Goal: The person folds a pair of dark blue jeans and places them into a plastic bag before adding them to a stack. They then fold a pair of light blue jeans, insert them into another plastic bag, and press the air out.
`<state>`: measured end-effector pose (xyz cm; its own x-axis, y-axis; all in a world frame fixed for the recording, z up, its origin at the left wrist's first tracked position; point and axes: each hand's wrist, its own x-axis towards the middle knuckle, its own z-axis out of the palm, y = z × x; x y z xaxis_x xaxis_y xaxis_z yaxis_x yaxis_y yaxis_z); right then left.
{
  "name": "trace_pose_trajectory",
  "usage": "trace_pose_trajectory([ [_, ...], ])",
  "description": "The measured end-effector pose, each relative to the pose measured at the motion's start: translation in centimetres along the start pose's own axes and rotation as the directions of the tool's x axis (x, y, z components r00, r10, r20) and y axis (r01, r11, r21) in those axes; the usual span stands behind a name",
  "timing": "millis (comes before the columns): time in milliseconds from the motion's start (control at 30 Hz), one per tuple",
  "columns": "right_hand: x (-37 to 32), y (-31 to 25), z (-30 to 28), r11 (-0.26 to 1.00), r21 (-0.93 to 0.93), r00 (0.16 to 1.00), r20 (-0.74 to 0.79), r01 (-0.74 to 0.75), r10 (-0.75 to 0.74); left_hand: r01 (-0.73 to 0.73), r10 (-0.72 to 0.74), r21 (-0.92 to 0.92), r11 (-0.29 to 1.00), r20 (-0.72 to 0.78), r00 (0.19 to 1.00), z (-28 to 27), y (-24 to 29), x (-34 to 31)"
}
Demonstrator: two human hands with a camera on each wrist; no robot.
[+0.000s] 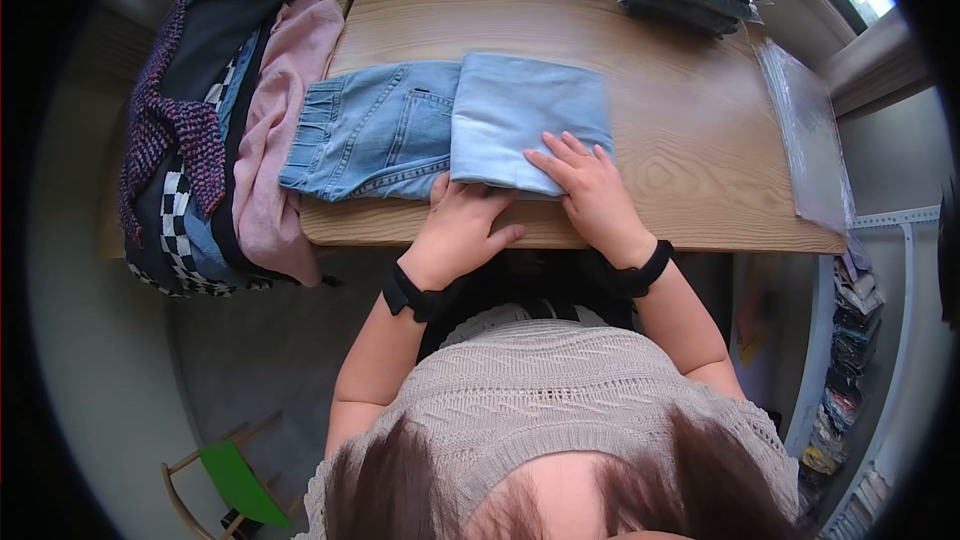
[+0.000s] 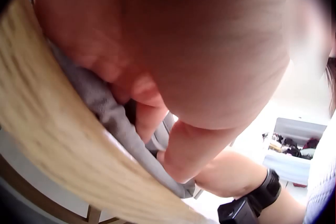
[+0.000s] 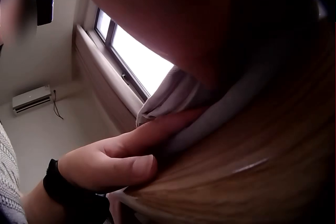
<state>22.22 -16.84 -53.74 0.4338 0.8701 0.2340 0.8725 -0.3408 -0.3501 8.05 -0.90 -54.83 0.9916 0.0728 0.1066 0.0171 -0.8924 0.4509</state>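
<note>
My right hand [image 1: 595,190] lay spread on jeans [image 1: 480,125]; left hand [image 1: 460,227], thumb wide, touched jeans' near edge. Uneven pull could have skewed jeans.

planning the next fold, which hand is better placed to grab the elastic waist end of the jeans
The left hand, probably: it is nearer the elastic waistband of the jeans, while the right hand rests on the folded part, farther from that end.
</note>
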Motion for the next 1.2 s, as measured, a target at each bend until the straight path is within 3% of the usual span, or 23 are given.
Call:
trace_pose_trajectory([
  [67,0.0,0.0,-0.2,0.998,-0.060,0.999,0.029,0.027,-0.025,-0.010,0.011,0.019,1.000,-0.035,0.999,-1.1,0.0,-0.3],
  [133,0.1,0.2,-0.6,0.998,-0.064,0.995,0.102,0.021,-0.014,-0.090,0.052,-0.358,0.929,-0.113,0.992,-2.3,-1.3,-0.8],
  [200,0.0,0.6,-0.6,0.995,-0.083,0.993,0.107,0.057,-0.048,-0.092,-0.064,-0.414,0.906,-0.348,0.935,-4.0,-2.4,-2.8],
  [233,0.1,0.7,-0.6,0.991,-0.109,0.991,0.117,0.077,-0.065,-0.032,-0.159,-0.358,0.933,-0.490,0.857,-5.0,-3.1,-3.8],
  [267,0.1,0.4,-0.8,0.991,-0.103,0.991,0.112,0.085,-0.073,0.161,-0.292,-0.253,0.954,-0.666,0.686,-5.6,-3.7,-5.0],
  [300,0.1,0.1,-1.3,0.980,-0.171,0.987,0.141,0.101,-0.077,0.315,-0.447,-0.326,0.891,-0.750,0.487,-5.6,-5.3,-6.1],
  [333,0.2,-0.1,-1.6,0.964,-0.238,0.982,0.171,0.117,-0.077,0.416,-0.557,-0.409,0.812,-0.756,0.345,-5.6,-6.8,-7.2],
  [400,1.0,-1.3,-1.0,0.981,-0.177,0.993,0.095,0.081,-0.064,0.299,-0.737,-0.673,0.676,-0.625,0.258,-5.1,-10.7,-8.8],
  [433,1.5,-2.1,-0.6,0.992,-0.117,0.999,0.020,0.043,-0.041,0.302,-0.733,-0.668,0.680,-0.628,0.262,-5.5,-11.0,-9.1],
  [500,2.5,-3.7,0.9,0.999,-0.050,1.000,-0.018,0.022,-0.023,-0.003,-0.869,-0.972,0.235,-0.211,0.448,-6.1,-11.3,-9.1],
  [533,2.9,-4.3,1.6,1.000,0.013,0.999,-0.048,0.009,-0.008,-0.001,-0.866,-0.971,0.240,-0.214,0.453,-6.3,-11.4,-8.9],
  [633,2.8,-4.1,3.4,0.995,-0.091,0.999,-0.022,0.038,-0.040,-0.046,-0.853,-0.986,0.158,-0.160,0.498,-6.8,-11.6,-8.0],
  [700,2.6,-3.8,3.7,0.989,-0.137,0.998,-0.007,0.059,-0.060,-0.004,-0.885,-0.997,0.081,-0.074,0.461,-7.1,-12.0,-7.4],
  [833,2.3,-3.2,3.3,0.991,-0.098,0.996,0.013,0.093,-0.092,0.075,-0.893,-0.991,0.113,-0.069,0.445,-7.1,-13.3,-6.4],
  [900,2.1,-3.0,3.2,0.988,-0.106,0.994,0.013,0.108,-0.107,-0.093,-0.856,-0.996,-0.005,-0.044,0.515,-7.8,-12.9,-5.5],
  [933,2.0,-3.0,3.3,0.984,-0.121,0.992,0.001,0.127,-0.127,-0.085,-0.851,-0.996,-0.003,-0.042,0.524,-8.4,-12.3,-5.0],
  [1000,1.9,-3.1,3.4,0.981,-0.139,0.990,-0.017,0.134,-0.138,-0.195,-0.781,-0.976,0.093,-0.193,0.594,-10.3,-10.2,-3.6],
  [1033,1.8,-3.1,3.4,0.980,-0.134,0.989,-0.011,0.144,-0.147,-0.195,-0.767,-0.963,0.186,-0.266,0.583,-11.6,-7.5,-2.3],
  [1067,1.8,-3.1,3.3,0.979,-0.131,0.988,-0.005,0.155,-0.157,-0.194,-0.761,-0.964,0.183,-0.264,0.592,-12.2,-5.7,-1.1],
  [1133,1.7,-2.9,3.6,0.979,-0.138,0.987,-0.025,0.152,-0.157,-0.221,-0.596,-0.899,0.378,-0.418,0.686,-12.8,-2.8,1.5],
  [1200,1.8,-3.0,3.5,0.978,-0.145,0.987,-0.050,0.147,-0.156,-0.126,-0.418,-0.784,0.608,-0.450,0.789,-12.2,1.3,4.4],
])
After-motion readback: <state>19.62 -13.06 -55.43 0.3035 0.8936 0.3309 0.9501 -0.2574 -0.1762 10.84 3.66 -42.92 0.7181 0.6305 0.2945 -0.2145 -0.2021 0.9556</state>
